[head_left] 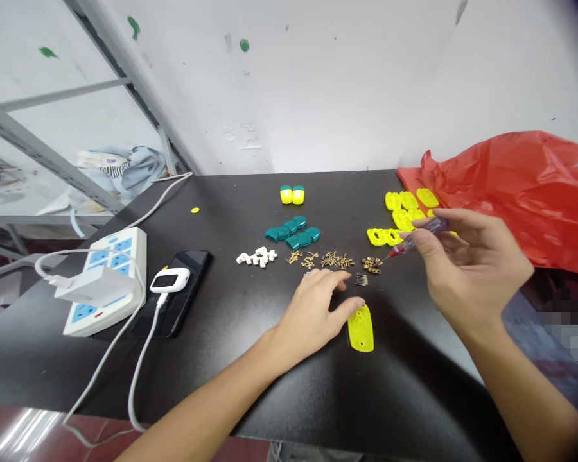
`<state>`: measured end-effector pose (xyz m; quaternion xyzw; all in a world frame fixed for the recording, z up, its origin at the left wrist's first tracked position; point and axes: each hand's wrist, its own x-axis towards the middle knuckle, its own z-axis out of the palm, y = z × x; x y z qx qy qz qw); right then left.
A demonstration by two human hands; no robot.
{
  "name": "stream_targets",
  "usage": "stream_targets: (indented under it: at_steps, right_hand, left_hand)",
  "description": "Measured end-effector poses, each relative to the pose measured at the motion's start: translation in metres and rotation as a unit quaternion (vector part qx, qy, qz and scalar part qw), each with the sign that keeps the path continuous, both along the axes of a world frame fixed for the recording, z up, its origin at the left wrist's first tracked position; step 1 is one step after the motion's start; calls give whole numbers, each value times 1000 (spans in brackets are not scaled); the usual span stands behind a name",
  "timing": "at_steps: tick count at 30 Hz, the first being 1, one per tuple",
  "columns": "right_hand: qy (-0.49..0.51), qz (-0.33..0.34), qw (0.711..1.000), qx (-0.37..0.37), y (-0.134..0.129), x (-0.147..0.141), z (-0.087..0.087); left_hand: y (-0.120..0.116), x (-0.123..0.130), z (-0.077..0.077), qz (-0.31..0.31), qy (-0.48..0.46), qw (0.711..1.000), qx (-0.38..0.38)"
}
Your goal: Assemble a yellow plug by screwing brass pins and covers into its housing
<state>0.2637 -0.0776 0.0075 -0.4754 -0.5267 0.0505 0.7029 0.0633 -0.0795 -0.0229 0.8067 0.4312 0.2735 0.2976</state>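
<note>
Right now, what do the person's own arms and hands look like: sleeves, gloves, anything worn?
Both are bare. The left hand and right hand have no gloves, and no rings or other jewellery show. The left forearm and right forearm show no sleeve, watch or band down to the frame edge. No cables or markings are visible on either arm.

Black table (231, 208), yellow plastic parts (360, 328), red bag (510, 199)

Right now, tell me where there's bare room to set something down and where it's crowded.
Bare tabletop lies right of the yellow plate, and between the phone and the white parts. Crowded: the brass parts and the yellow frames beside the right hand and its purple tool.
</note>
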Motion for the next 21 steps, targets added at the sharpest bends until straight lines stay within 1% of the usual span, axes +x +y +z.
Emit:
stream_targets:
  at_steps: [4, 7, 9, 12, 15, 18, 19, 21]
  right_hand:
    - [70, 60, 996, -1, -5, -8, 7]
    - [109, 99, 989, 8, -6, -11, 6]
    - [128, 117, 985, 8, -5, -11, 3]
    - [133, 127, 983, -11, -4, -11, 1]
    - [121, 105, 987, -22, -5, -10, 2]
    - [85, 81, 993, -19, -9, -8, 4]
    - [57, 91, 994, -33, -10, -7, 4]
    - [-44, 143, 985, -88, -12, -4, 4]
  left_hand:
    - [2, 2, -2, 19, -52, 998, -26]
    - [2, 5, -3, 30, -84, 995, -42]
    - [1, 6, -3, 34, -113, 992, -53]
    - [0, 7, -4, 49, -143, 987, -57]
    - [0, 6, -2, 56, -140, 988, -36]
    - [0, 4, 1, 49, -97, 994, 19]
    - [0, 3, 2, 44, -80, 995, 38]
    - [0, 2, 4, 31, -52, 996, 62]
